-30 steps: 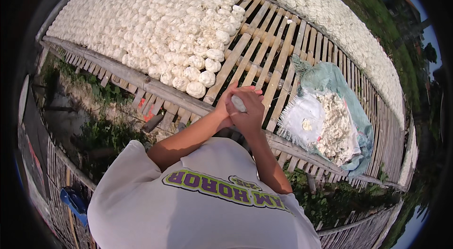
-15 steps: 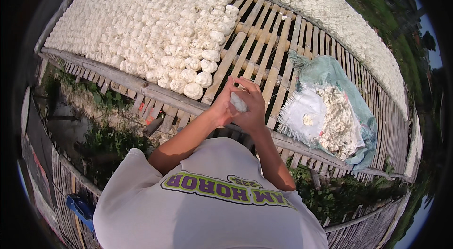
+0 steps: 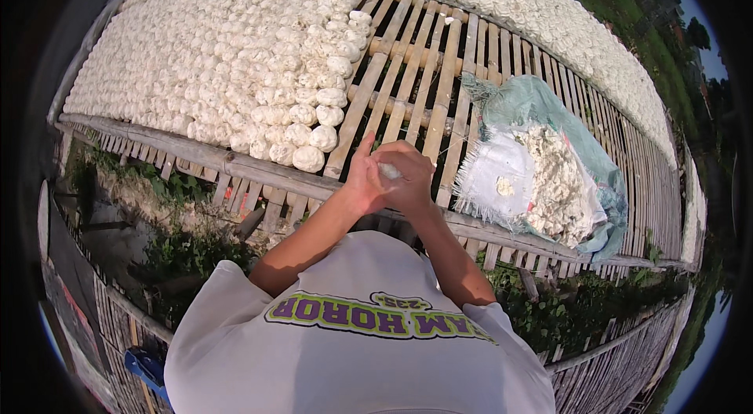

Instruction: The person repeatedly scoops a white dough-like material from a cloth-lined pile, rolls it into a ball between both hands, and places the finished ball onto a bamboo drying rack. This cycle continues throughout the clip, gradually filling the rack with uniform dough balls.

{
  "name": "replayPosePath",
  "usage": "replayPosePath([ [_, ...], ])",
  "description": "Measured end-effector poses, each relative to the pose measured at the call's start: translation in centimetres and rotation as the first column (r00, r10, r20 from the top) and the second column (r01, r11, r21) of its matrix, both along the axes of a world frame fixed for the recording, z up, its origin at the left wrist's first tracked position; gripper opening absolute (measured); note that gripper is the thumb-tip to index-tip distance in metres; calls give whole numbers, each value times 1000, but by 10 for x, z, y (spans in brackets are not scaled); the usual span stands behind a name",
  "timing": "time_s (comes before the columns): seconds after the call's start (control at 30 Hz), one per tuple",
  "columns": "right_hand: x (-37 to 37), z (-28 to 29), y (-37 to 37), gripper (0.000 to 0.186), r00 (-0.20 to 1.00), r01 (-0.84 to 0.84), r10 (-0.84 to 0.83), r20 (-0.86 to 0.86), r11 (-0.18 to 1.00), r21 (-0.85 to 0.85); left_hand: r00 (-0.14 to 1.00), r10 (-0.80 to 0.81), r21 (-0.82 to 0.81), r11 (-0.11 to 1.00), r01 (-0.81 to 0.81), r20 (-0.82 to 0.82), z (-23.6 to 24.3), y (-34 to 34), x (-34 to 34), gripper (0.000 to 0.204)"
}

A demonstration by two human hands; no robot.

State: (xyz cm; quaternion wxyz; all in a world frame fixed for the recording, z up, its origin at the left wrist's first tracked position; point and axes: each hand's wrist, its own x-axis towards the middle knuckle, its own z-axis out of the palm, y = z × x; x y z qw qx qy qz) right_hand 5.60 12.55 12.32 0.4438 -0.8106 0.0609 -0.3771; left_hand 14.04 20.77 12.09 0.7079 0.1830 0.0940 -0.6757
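Observation:
Both hands meet in front of my shirt, above the near rail of the bamboo rack (image 3: 423,108). A pale, doughy lump (image 3: 390,171) shows in the gap between the palms; most of it is hidden. My left hand (image 3: 363,185) presses it from the left with its fingers pointing up. Curled over it from the right, my right hand (image 3: 411,176) is closed around the lump. Just left of the hands, rows of rounded white lumps (image 3: 235,77) cover the rack. On the right, a heap of crumbly white mass (image 3: 555,179) lies on a white woven sack (image 3: 490,171).
A green mesh sack (image 3: 541,96) surrounds the heap at the back and right. The rack's slats have gaps between them, and a thick bamboo pole (image 3: 220,155) runs along the near edge. Beyond stands another rack of white lumps (image 3: 549,6). A blue object (image 3: 145,371) sits lower left.
My right hand has turned and folded further over the lump, so less of it shows. The whole view has shifted slightly, with the rack now further left.

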Motion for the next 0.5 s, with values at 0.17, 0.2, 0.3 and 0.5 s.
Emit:
replayPosePath([
  [0.17, 1, 5, 16, 37, 991, 133, -133, 6, 981, -143, 992, 121, 33, 992, -122, 27, -7, -4, 6, 85],
  [0.2, -1, 8, 12, 44, 997, 75, -76, -7, 992, -104, 997, 48, -64, 997, -44, 64, -8, -3, 9, 84],
  [0.3, 1, 10, 5, 46, 992, -53, 67, 105, 990, -130, 977, -186, -190, 961, 203, 102, -8, 0, 15, 80],
  [0.5, 1, 7, 11, 43, 977, 198, -207, 55, 971, 133, 989, 142, 6, 990, -143, 35, -9, -7, 12, 71],
])
